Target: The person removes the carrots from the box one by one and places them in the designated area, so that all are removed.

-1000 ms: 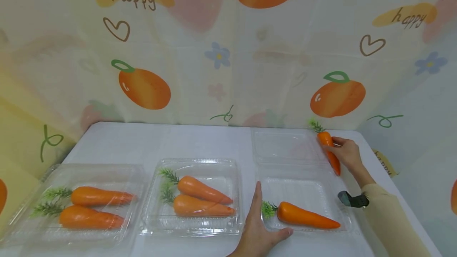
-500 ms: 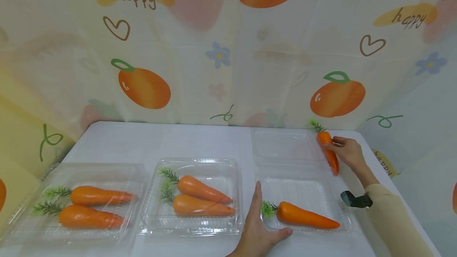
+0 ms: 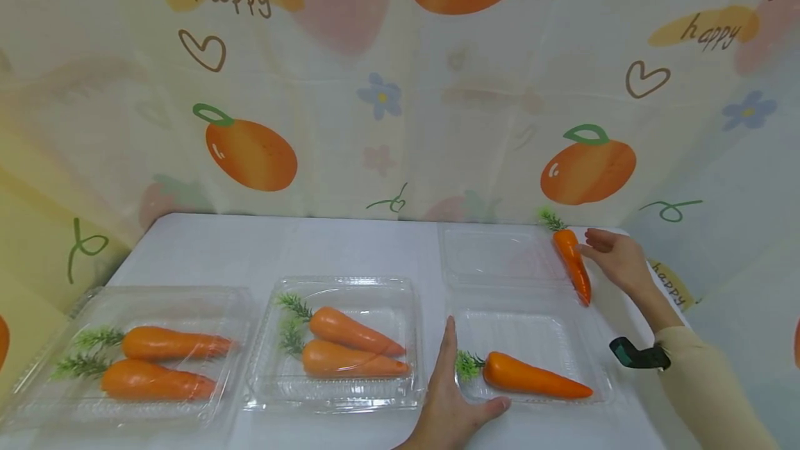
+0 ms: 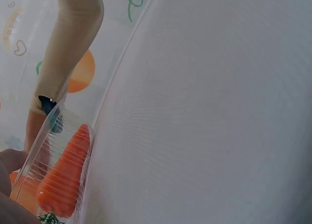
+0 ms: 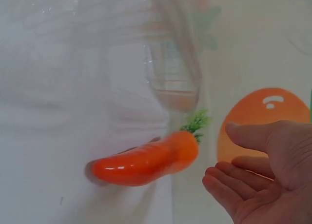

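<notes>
At the back right of the table lies a carrot (image 3: 571, 266) with a green tuft, beside the open lid (image 3: 494, 255) of a clear plastic box. My right hand (image 3: 619, 266) is just right of it, fingers relaxed; in the right wrist view a gap shows between the hand (image 5: 263, 170) and the carrot (image 5: 146, 160). Another carrot (image 3: 537, 375) rests in the front of the open box (image 3: 512, 325). My left hand (image 3: 450, 401) spreads thumb and fingers at the box's front left corner. The left wrist view shows the box's ribbed wall (image 4: 46, 136) close to that hand.
To the left stand two closed clear boxes, the middle box (image 3: 344, 391) and the left box (image 3: 237, 304), each with two carrots inside. A printed fabric (image 3: 337, 123) hangs behind the white table (image 3: 350, 245).
My right hand has let go of the back carrot and shifted right, away from it. The carrot stays in place. My left hand keeps its position at the box corner.
</notes>
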{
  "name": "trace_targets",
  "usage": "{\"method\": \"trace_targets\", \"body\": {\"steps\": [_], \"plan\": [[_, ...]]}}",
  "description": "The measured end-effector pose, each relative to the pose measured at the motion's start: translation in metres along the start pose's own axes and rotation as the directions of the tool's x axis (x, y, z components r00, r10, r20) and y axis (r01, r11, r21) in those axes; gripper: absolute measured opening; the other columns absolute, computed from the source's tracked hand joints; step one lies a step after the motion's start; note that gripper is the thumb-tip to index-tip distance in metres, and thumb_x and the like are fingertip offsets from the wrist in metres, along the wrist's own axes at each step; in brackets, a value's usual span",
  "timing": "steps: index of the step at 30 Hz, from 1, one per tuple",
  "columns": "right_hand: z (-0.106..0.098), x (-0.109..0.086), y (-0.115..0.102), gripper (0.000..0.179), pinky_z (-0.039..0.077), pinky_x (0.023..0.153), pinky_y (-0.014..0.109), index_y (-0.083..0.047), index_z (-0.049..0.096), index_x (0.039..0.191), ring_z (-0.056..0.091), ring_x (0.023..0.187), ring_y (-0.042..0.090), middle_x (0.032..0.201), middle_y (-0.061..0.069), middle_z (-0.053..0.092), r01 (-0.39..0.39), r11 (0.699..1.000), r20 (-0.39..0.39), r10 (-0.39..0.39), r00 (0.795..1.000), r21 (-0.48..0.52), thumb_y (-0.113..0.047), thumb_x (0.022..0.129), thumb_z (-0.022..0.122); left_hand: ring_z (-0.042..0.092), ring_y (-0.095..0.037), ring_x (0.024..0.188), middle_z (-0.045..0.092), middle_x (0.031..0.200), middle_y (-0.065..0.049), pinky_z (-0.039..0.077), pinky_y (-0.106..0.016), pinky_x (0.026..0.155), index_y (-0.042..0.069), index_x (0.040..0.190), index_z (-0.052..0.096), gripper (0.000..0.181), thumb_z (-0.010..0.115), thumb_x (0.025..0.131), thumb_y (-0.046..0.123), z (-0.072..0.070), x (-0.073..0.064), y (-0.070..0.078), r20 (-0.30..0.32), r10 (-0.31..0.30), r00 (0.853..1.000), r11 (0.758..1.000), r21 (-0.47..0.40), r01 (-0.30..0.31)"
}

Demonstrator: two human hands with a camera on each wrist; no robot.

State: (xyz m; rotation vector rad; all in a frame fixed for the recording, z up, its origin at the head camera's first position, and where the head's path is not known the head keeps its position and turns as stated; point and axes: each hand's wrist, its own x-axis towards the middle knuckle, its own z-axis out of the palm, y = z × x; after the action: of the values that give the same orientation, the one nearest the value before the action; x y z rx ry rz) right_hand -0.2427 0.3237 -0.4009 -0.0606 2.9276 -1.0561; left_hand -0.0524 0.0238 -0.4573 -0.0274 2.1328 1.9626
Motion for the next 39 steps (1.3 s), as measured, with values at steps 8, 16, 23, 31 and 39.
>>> {"method": "trace_targets", "body": {"steps": [8, 16, 23, 31, 39], "plan": [[-0.006, -0.009, -0.012, 0.058, 0.05, 0.09, 0.047, 0.012, 0.043, 0.139, 0.055, 0.117, 0.048, 0.133, 0.035, 0.052, 0.065, 0.998, -0.031, -0.065, 0.997, 0.001, -0.029, 0.1, 0.056, 0.023, -0.035, 0.146, 0.014, 0.163, -0.006, 0.022, -0.062, 0.112, 0.028, 0.159, 0.004, 0.124, 0.09, 0.07, 0.031, 0.0, 0.0, -0.001, -0.005, 0.006, 1.0, 1.0, 0.01, -0.006], [-0.008, -0.018, -0.027, 0.058, 0.047, 0.093, 0.054, 0.01, 0.046, 0.139, 0.053, 0.12, 0.049, 0.133, 0.033, 0.052, 0.115, 0.993, -0.028, -0.116, 0.993, -0.022, -0.03, 0.099, 0.059, 0.021, -0.032, 0.147, 0.014, 0.163, -0.004, 0.02, -0.059, 0.114, 0.027, 0.159, 0.003, 0.124, 0.09, 0.07, 0.03, 0.001, 0.001, -0.002, -0.015, 0.023, 1.0, 1.0, -0.002, -0.023], [-0.007, -0.03, -0.034, 0.054, 0.049, 0.089, 0.053, 0.009, 0.049, 0.137, 0.054, 0.118, 0.049, 0.131, 0.032, 0.055, 0.164, 0.986, -0.029, -0.165, 0.986, -0.039, -0.024, 0.097, 0.063, 0.022, -0.032, 0.146, 0.016, 0.163, -0.003, 0.021, -0.059, 0.114, 0.027, 0.159, 0.004, 0.124, 0.09, 0.069, 0.03, 0.002, 0.001, -0.003, -0.013, 0.018, 1.0, 1.0, -0.002, -0.018], [-0.004, -0.044, -0.041, 0.057, 0.049, 0.088, 0.05, 0.007, 0.049, 0.138, 0.054, 0.119, 0.048, 0.132, 0.03, 0.055, 0.206, 0.978, -0.02, -0.206, 0.978, -0.028, -0.028, 0.096, 0.065, 0.022, -0.032, 0.146, 0.015, 0.163, -0.004, 0.021, -0.06, 0.114, 0.028, 0.159, 0.004, 0.124, 0.09, 0.07, 0.031, 0.002, 0.001, -0.003, -0.011, 0.015, 1.0, 1.0, 0.002, -0.015], [0.001, -0.057, -0.05, 0.058, 0.051, 0.087, 0.049, 0.006, 0.051, 0.137, 0.055, 0.119, 0.047, 0.133, 0.027, 0.056, 0.232, 0.972, -0.014, -0.233, 0.972, -0.041, -0.027, 0.093, 0.069, 0.021, -0.032, 0.147, 0.015, 0.163, -0.003, 0.02, -0.059, 0.114, 0.029, 0.159, 0.004, 0.124, 0.09, 0.069, 0.029, 0.002, 0.002, -0.002, -0.012, 0.001, 1.0, 1.0, -0.003, -0.001]]}}
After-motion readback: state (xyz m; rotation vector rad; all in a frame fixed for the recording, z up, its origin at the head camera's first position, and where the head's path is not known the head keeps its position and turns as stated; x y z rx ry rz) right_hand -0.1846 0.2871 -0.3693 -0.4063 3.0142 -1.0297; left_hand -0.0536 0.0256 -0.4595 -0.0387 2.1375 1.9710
